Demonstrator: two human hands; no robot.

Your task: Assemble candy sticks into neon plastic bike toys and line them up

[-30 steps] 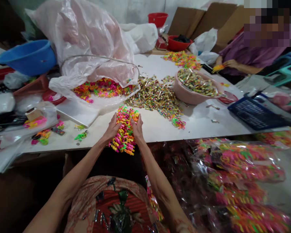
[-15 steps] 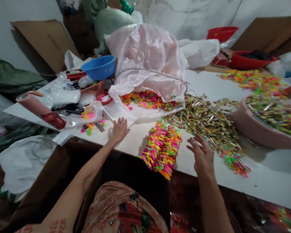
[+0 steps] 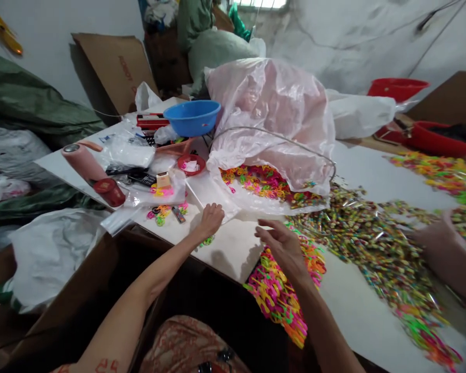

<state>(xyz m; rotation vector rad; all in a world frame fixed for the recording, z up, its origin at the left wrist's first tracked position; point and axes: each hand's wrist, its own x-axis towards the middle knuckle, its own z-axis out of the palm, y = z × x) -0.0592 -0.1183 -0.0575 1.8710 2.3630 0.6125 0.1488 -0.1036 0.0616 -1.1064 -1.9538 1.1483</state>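
Note:
My left hand [image 3: 212, 220] rests on the white table [image 3: 229, 254] with its fingers curled, beside a flat plastic bag [image 3: 202, 194]. Whatever it may hold is hidden; a few green pieces [image 3: 207, 241] show under the wrist. My right hand [image 3: 281, 246] hovers with fingers apart and nothing between them, partly in front of a heap of pink, yellow and green plastic pieces [image 3: 272, 290] that hangs over the table's front edge. Behind both hands lies a large translucent pink bag [image 3: 272, 98], its mouth open, with colourful pieces [image 3: 256, 181] inside.
On the left stand a pink bottle [image 3: 83, 163], a blue basin [image 3: 192, 116] and a small red basket [image 3: 191, 165]. Small wrapped sticks [image 3: 373, 238] spread across the right, near a pink tub [image 3: 446, 248] and a red basin [image 3: 442, 137]. A cardboard box [image 3: 73, 280] sits below.
The view has turned left. My left hand has gone from flat with spread fingers to curled. My right hand has moved left, from beside the colourful heap to over it.

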